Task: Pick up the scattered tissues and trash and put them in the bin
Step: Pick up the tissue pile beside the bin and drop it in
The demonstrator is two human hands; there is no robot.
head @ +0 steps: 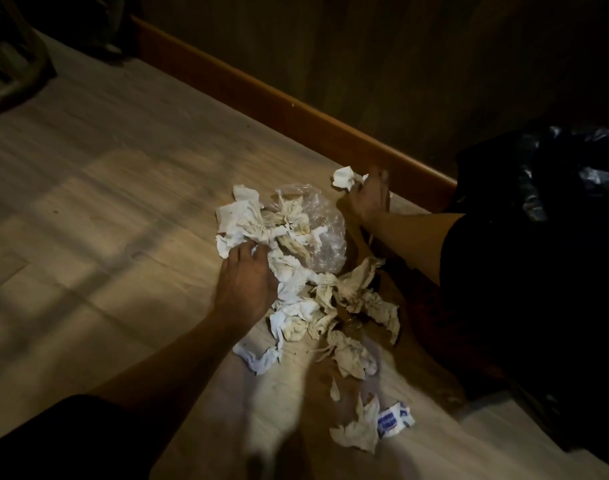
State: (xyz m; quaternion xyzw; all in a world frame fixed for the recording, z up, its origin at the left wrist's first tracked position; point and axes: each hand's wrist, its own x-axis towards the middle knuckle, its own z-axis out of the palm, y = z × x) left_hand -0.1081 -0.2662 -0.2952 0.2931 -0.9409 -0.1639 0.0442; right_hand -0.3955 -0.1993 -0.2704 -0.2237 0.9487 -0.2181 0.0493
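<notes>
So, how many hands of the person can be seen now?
2. The left hand rests on the left side of the tissue pile. The right hand, blurred, holds a white tissue near the baseboard.

White and beige litter on pale wood.
Tissues [296, 271] white and yellowed; wrapper [394, 423] white with blue print; bin bag [555, 174] glossy black.

Two bare hands were in view, the left hand [245, 284] and the right hand [365, 199]. One clear crinkled plastic bag [322, 233] lay among the crumpled white and beige paper tissues [296, 265]; these were heaped and overlapping, so their number could not be told, though it was well over ten. One small white packet with blue print [394, 420] lay apart. One black plastic bin liner [552, 178] showed.
</notes>
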